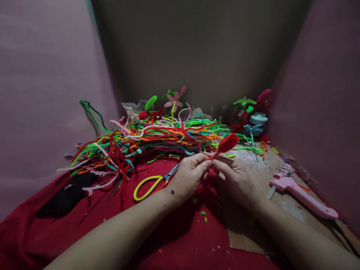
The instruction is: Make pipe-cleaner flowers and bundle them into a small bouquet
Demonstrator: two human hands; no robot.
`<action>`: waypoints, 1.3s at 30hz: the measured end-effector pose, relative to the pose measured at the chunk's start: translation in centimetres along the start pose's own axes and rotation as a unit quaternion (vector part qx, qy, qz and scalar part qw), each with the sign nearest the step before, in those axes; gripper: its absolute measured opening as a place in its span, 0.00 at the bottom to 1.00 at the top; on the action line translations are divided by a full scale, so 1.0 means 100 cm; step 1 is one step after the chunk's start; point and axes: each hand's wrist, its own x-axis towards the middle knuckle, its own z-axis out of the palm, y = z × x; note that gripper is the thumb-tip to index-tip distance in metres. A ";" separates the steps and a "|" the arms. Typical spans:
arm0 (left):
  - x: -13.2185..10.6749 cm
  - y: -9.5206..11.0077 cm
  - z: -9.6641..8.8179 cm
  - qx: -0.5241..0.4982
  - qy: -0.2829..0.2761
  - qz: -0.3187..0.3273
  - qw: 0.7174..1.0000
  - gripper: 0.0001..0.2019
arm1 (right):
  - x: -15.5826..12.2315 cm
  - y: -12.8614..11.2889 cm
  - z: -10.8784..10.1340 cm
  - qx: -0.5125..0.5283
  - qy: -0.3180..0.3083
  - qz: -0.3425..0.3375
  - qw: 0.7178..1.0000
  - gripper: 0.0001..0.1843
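Observation:
A red pipe-cleaner petal (228,143), rounded at the top and narrowing to a twisted stem, stands tilted up between my two hands. My left hand (194,172) pinches the lower end of its stem with thumb and fingers. From the other side my right hand (233,174) grips the same stem close to my left fingertips. The very end of the stem is hidden by my fingers. Scissors (149,186) with yellow and red handles lie beside my left wrist, their tips hidden behind that hand.
Behind my hands spreads a big heap of colourful pipe cleaners (157,137). A pink glue gun (303,195) rests on cardboard (247,240) at the right. Finished flowers (173,101) and a pale blue jar (258,119) stand farther back. A black flat object (66,197) lies left.

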 end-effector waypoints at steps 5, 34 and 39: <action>0.002 -0.003 -0.001 -0.123 -0.034 -0.071 0.989 0.10 | 0.002 -0.002 0.000 0.047 -0.015 0.032 0.998 0.09; -0.001 -0.022 -0.010 0.425 0.029 0.206 0.881 0.12 | -0.001 -0.004 0.006 0.097 0.021 0.058 0.993 0.11; 0.000 -0.020 -0.010 0.413 0.019 0.229 0.881 0.12 | 0.000 -0.011 0.006 0.027 0.018 0.050 0.998 0.11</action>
